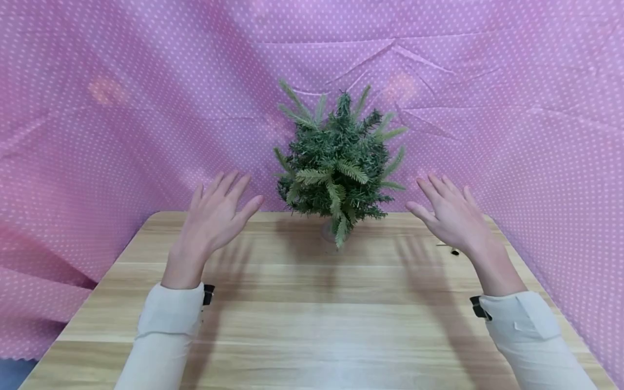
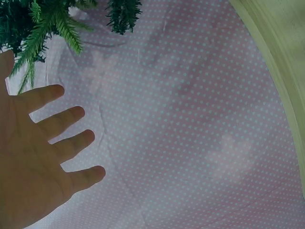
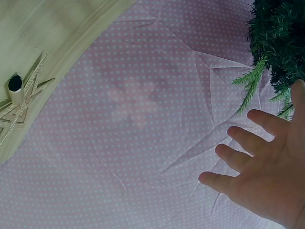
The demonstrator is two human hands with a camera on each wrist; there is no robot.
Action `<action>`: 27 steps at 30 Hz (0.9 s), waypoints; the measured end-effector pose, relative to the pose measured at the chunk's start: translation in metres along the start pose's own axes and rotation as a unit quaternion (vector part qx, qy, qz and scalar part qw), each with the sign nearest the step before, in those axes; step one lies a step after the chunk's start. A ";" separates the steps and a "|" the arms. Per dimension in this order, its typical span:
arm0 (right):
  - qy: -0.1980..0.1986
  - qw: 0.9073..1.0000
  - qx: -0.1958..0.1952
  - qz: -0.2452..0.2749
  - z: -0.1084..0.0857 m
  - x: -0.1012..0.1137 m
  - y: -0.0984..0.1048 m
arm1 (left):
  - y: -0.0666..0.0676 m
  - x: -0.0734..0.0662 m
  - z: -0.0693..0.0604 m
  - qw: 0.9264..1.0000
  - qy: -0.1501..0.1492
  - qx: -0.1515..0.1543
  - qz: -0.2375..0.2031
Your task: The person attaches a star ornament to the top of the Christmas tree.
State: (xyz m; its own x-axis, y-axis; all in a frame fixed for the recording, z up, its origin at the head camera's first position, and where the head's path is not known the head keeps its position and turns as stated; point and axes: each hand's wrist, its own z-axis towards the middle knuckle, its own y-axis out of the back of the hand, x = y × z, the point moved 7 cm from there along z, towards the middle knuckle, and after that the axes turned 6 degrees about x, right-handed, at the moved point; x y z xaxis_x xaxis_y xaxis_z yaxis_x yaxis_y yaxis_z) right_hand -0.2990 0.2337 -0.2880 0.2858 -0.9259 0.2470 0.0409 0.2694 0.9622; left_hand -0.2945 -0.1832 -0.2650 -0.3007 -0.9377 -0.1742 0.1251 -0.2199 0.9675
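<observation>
A small artificial Christmas tree (image 1: 341,157) stands upright at the back of the wooden table, its pale base partly hidden by drooping sprigs. To its left my left hand (image 1: 214,219) is raised above the table with fingers spread, touching nothing. On the other side my right hand (image 1: 450,216) is held up the same way, apart from the tree. Below and behind the right hand lies a gold star tree topper (image 3: 21,107) with a tubular socket; in the head view the hand covers most of it. Both palms look bare in the wrist views.
A pink polka-dot cloth (image 1: 170,81) hangs behind the table and along both sides. The light wood table (image 1: 331,314) has rounded back corners. Dark straps show at both white sleeve cuffs.
</observation>
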 end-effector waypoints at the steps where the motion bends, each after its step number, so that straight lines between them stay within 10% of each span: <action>1: 0.000 1.000 -0.001 0.000 0.000 0.000 0.000 | 0.000 0.000 0.000 1.000 -0.001 -0.001 0.000; 17: 0.008 0.999 -0.040 0.013 -0.006 -0.013 -0.002 | 0.005 -0.007 0.003 0.995 -0.056 -0.079 -0.022; 27: 0.012 0.997 -0.064 0.033 -0.011 -0.027 -0.004 | 0.009 -0.008 0.011 0.985 -0.063 -0.108 -0.119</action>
State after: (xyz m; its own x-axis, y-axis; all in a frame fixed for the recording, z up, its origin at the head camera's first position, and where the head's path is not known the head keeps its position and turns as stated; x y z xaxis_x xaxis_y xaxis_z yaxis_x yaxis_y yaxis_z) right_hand -0.2967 0.2605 -0.2994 0.3138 -0.8991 0.3051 0.1424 0.3623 0.9211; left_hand -0.3016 -0.1746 -0.2523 -0.4585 -0.8152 -0.3538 0.2306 -0.4936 0.8385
